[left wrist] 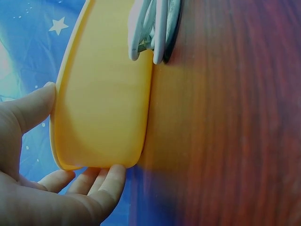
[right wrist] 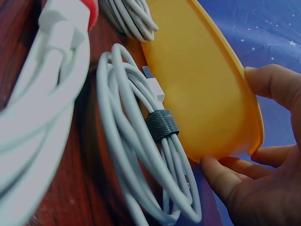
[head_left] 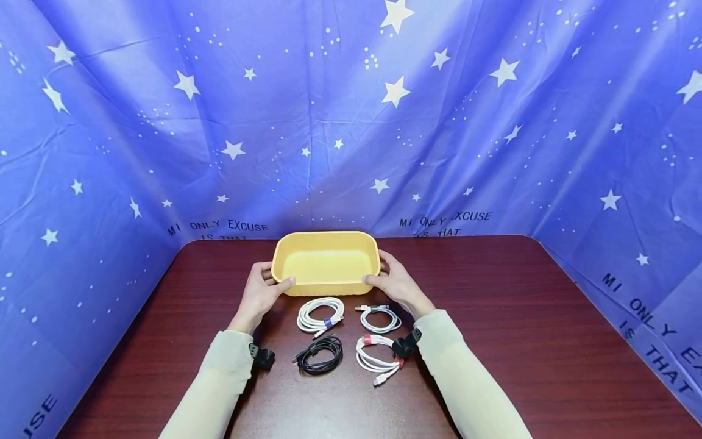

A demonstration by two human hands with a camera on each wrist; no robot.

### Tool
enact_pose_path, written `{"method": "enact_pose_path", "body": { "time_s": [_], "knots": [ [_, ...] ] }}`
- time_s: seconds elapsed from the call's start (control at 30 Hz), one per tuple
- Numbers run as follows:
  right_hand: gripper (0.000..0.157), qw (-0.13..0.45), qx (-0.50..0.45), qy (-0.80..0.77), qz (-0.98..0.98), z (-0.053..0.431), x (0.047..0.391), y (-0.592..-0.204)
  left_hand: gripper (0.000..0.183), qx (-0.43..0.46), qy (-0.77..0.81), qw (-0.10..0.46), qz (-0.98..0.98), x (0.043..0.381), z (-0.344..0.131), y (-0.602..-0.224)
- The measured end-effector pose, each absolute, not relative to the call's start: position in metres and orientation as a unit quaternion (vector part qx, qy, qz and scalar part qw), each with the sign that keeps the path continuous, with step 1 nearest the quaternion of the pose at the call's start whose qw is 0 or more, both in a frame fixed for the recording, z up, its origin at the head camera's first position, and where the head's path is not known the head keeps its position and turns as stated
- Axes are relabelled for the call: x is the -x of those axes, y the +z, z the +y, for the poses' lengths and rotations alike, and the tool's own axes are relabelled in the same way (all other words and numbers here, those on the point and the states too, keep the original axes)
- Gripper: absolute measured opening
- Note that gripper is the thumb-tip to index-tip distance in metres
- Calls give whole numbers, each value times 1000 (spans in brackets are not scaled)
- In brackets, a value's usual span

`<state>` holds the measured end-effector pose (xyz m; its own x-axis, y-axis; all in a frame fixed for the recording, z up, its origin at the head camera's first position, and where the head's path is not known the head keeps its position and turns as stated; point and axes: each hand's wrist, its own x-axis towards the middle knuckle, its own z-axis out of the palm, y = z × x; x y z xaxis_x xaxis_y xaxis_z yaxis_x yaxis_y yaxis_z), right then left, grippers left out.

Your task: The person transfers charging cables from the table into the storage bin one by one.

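Note:
A yellow rectangular tub (head_left: 326, 288) with rounded corners stands near the back of the table. My left hand (head_left: 262, 291) grips its left end, thumb on the front rim and fingers round the side. At the opposite end my right hand (head_left: 399, 281) holds it the same way. In front of the tub lie coiled cables: a white one with a blue tie (head_left: 320, 315), a smaller white one with a dark tie (head_left: 379, 318), a black one (head_left: 319, 355) and a white one with red ties (head_left: 378, 355). The right wrist view shows the dark cable tie (right wrist: 162, 125) closely.
The dark red wooden table (head_left: 493, 317) reaches back to a blue star-printed curtain (head_left: 329, 122), which hangs behind it and on both sides. A black wrist camera (head_left: 262, 356) sits on the left sleeve, another (head_left: 407, 343) on the right, overlapping the red-tied cable in the head view.

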<state>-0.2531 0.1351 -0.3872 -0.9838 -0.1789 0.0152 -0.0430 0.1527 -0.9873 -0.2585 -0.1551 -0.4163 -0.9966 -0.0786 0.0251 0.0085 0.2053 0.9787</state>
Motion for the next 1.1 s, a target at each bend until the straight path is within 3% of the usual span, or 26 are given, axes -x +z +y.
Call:
{"method": "enact_pose_path", "body": {
  "time_s": [0.4, 1.1],
  "knots": [
    [82, 40, 74, -653, 753, 143, 271, -415, 63, -19, -626, 38, -779, 257, -152, -417],
    [80, 26, 72, -638, 766, 150, 272, -417, 63, -7, -618, 24, -785, 256, -149, -416]
  ]
}}
